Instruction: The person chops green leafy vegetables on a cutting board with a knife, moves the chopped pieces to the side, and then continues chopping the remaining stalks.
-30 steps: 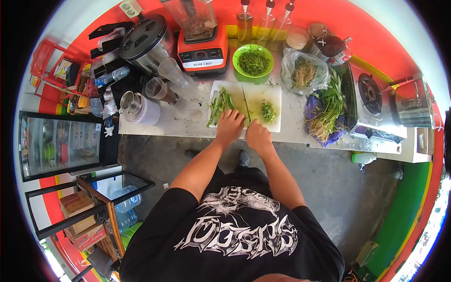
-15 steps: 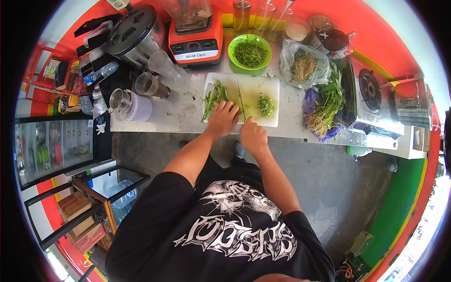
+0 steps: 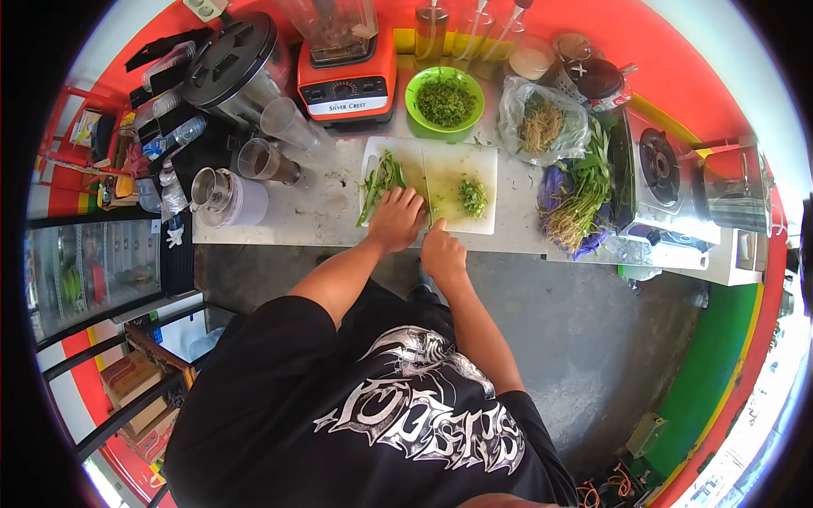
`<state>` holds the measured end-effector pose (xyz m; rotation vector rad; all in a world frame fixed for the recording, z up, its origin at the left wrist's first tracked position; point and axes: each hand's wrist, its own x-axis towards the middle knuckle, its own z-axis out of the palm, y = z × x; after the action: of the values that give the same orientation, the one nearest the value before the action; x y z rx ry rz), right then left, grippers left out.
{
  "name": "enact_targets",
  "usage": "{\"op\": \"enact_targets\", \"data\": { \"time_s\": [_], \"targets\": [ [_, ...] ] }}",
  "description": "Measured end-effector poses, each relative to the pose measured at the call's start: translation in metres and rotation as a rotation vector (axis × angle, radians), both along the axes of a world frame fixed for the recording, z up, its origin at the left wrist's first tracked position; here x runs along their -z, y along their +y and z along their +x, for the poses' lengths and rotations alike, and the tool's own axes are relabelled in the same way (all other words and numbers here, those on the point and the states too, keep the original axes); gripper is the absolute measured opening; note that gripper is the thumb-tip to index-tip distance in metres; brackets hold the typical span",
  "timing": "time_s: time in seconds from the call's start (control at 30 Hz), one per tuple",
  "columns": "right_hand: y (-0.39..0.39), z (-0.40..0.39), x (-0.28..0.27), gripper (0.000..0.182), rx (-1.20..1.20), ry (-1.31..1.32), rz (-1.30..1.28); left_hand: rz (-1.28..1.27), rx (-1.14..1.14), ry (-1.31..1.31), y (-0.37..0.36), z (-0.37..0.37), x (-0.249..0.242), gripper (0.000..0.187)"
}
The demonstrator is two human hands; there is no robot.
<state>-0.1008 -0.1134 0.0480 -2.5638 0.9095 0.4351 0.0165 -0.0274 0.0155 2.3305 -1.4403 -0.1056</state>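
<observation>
A white cutting board [image 3: 457, 165] is laid on the grey counter [image 3: 313, 212], and both hands are placed at its near edge. The left hand [image 3: 395, 218] is pressed flat, fingers bent, on the near end of a bunch of green stalks [image 3: 378, 180] that runs along the left part of the board. The right hand [image 3: 443, 252] is closed around the handle of a knife [image 3: 425, 182], whose thin blade is seen running away from the hand across the middle of the board, just right of the stalks. A small heap of chopped greens [image 3: 472, 196] is left on the right part of the board, apart from the blade.

Just beyond the board a green bowl [image 3: 445, 99] filled with chopped greens is set. To its left an orange blender [image 3: 345, 63] is stood, and further left a large steel pot with a black lid [image 3: 230, 63]. Plastic cups [image 3: 286, 127] and a steel mug [image 3: 216, 190] are placed on the left part of the counter. To the right of the board a clear bag of roots [image 3: 542, 123] and a pile of leafy herbs with roots [image 3: 580, 195] are laid, and beyond them a gas stove [image 3: 665, 173] is seen. Bottles [image 3: 432, 30] are lined along the far red wall.
</observation>
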Motion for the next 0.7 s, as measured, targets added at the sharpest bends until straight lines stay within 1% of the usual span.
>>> {"op": "enact_targets", "data": {
  "time_s": [0.13,0.2,0.33,0.4,0.53,0.6,0.7],
  "targets": [
    [-0.008,0.016,0.000,0.028,-0.011,-0.033,0.009,-0.012,0.010,-0.043,0.001,-0.001,0.001,0.017],
    [-0.016,0.019,-0.002,0.029,-0.066,-0.020,0.018,0.024,0.004,-0.039,0.000,0.000,0.001,0.016],
    [-0.009,0.004,-0.005,0.028,0.002,0.015,0.083,0.000,0.011,-0.050,0.002,0.000,0.000,0.016],
    [-0.002,-0.003,-0.004,0.029,0.037,0.026,0.116,-0.039,0.004,0.001,0.001,0.001,0.000,0.016],
    [-0.010,0.005,0.001,0.034,0.049,0.011,0.122,-0.035,0.014,-0.003,0.001,0.001,-0.001,0.016],
    [-0.016,0.010,0.000,0.035,0.011,-0.005,0.110,0.018,0.005,-0.049,0.002,0.001,0.002,0.020],
    [-0.013,0.006,-0.003,0.034,0.026,0.015,0.123,-0.053,-0.007,-0.060,0.003,0.000,0.005,0.016]
  ]
}}
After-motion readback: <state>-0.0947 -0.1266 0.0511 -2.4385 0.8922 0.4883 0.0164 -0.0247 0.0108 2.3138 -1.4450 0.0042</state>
